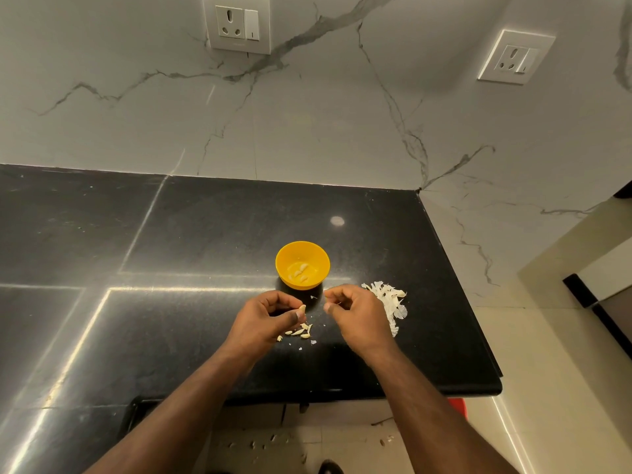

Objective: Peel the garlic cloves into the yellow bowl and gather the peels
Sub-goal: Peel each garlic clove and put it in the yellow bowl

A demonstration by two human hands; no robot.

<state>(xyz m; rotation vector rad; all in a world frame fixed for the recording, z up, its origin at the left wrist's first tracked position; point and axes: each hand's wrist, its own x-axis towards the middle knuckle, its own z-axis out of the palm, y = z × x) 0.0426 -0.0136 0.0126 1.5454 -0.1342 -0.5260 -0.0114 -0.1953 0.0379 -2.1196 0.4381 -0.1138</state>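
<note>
A yellow bowl [303,249] stands on the black counter [191,234] with a few peeled cloves [301,271] inside. Just in front of it my left hand [270,318] pinches a garlic clove [302,308] between thumb and fingers. My right hand [355,314] hovers beside it with curled fingers; whether it holds a bit of peel I cannot tell. Several unpeeled cloves [301,331] lie on the counter under my left hand. A heap of white peels [391,302] lies to the right, partly hidden by my right hand.
The counter ends at a marble wall behind and at its right edge [461,302] close to the peel heap. Peel scraps [273,443] lie on the tiled floor below. Two wall sockets [237,23] sit high on the wall.
</note>
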